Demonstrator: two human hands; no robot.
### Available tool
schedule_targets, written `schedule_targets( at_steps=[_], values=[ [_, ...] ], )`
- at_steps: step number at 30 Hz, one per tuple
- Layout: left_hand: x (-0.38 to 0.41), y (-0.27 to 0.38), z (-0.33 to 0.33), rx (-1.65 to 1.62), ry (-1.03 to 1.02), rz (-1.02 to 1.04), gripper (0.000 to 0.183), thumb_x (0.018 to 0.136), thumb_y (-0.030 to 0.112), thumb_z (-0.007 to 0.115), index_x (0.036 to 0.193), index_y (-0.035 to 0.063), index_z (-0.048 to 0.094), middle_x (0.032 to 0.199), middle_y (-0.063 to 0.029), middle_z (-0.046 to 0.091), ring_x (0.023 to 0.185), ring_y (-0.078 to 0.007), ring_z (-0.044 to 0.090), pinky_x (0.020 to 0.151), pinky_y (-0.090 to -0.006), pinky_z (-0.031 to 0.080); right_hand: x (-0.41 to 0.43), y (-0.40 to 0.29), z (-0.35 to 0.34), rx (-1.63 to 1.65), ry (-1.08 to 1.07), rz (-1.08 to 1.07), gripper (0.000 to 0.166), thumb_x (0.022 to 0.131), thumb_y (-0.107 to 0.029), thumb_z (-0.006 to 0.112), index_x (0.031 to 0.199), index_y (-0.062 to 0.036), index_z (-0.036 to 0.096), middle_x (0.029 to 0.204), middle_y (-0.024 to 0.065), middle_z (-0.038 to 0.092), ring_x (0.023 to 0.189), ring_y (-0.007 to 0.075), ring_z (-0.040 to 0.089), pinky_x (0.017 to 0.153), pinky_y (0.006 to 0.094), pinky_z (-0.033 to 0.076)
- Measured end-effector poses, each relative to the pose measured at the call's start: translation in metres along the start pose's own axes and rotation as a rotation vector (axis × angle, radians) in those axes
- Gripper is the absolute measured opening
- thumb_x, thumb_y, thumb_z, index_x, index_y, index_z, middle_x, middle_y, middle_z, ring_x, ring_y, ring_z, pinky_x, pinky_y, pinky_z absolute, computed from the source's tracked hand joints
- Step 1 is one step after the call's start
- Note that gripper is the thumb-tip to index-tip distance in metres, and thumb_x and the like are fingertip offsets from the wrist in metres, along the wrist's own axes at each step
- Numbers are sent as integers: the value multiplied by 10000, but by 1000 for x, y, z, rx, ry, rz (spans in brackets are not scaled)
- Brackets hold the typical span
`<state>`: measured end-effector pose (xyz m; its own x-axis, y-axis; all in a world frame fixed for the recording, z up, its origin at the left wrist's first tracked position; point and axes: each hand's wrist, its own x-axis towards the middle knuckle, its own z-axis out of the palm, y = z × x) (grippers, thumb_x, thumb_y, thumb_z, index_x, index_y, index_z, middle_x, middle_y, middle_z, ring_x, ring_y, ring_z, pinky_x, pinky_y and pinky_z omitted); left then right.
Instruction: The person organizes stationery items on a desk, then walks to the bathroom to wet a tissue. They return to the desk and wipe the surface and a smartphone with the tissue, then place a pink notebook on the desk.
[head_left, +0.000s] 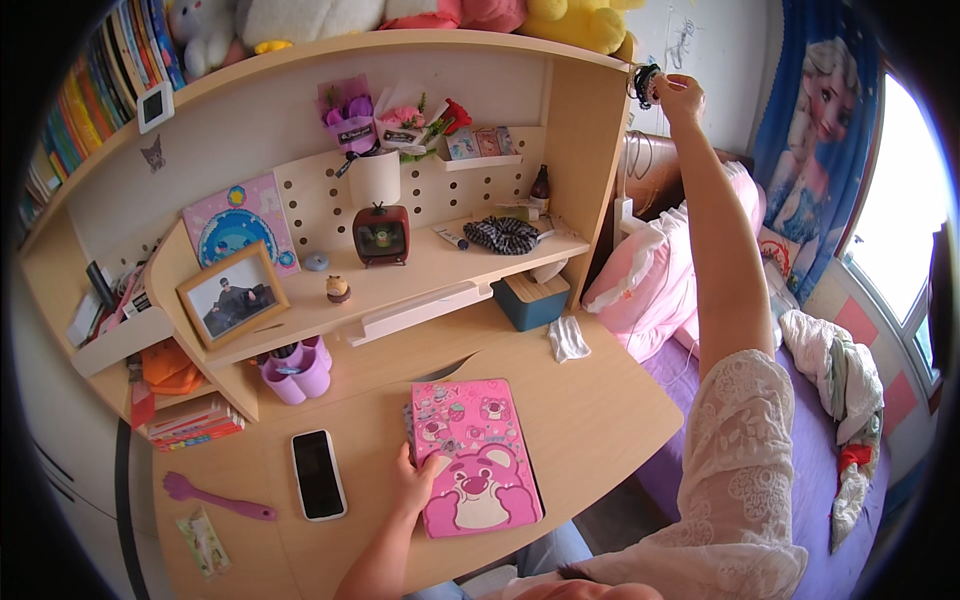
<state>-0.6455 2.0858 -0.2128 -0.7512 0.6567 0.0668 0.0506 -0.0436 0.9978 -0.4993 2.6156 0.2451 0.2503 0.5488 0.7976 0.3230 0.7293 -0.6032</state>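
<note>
My left hand (417, 480) grips the left edge of a pink book-like case (480, 457) printed with a cartoon bear, thumb on the cover. The case lies at the front of the wooden desk, and a grey patterned edge shows beneath its left side. My right hand (681, 99) is raised to the upper right corner of the desk's hutch. Its fingertips pinch a bunch of dark and pale hair ties or bracelets (645, 85) beside the shelf end; how the bunch hangs there is hard to see.
Left of the case lie a smartphone (319, 474), a purple back scratcher (217, 496) and a tissue packet (202, 541). A blue tissue box (531, 301) stands behind. The lower shelf holds a photo frame (232, 295) and a small toy television (381, 235). A bed (825, 480) adjoins the desk's right.
</note>
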Motion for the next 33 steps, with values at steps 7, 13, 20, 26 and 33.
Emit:
schedule_targets(
  at_steps=[7,13,20,26,33],
  values=[
    [1,-5,1,-58,-2,7,223,794,76,614,993,-6,559,807,-41,627,658,-84,560,583,-249,456,1,-17,-1,-187,-150,-101,293,681,-340,716,903,-152,685,866,80,703,842,240,662,788,349,501],
    [-2,4,1,-27,8,-30,227,791,82,615,991,-8,557,817,-52,629,699,-101,580,626,-269,478,5,-33,3,-289,-203,-231,244,764,-253,640,975,-139,685,935,154,676,912,316,635,797,382,494],
    [-2,5,3,-17,0,-6,226,790,75,612,991,-13,554,821,-54,629,721,-104,584,649,-270,480,14,-30,-16,-485,-206,-571,240,849,-102,552,1038,-149,693,1055,129,635,999,319,601,842,402,486],
    [-2,4,2,-40,-17,2,229,791,68,603,997,-18,552,839,-63,635,732,-112,589,658,-274,482,2,-60,-12,-671,-266,-482,202,863,-173,565,1016,-173,696,1087,94,629,1024,306,596,847,393,494],
    [-4,9,0,-25,-1,-43,229,792,78,605,995,-14,553,832,-55,634,729,-117,589,656,-273,478,-4,-59,-22,-606,-285,-327,335,804,-256,577,1122,-200,664,1138,113,623,1053,308,588,891,418,471]
  ],
)
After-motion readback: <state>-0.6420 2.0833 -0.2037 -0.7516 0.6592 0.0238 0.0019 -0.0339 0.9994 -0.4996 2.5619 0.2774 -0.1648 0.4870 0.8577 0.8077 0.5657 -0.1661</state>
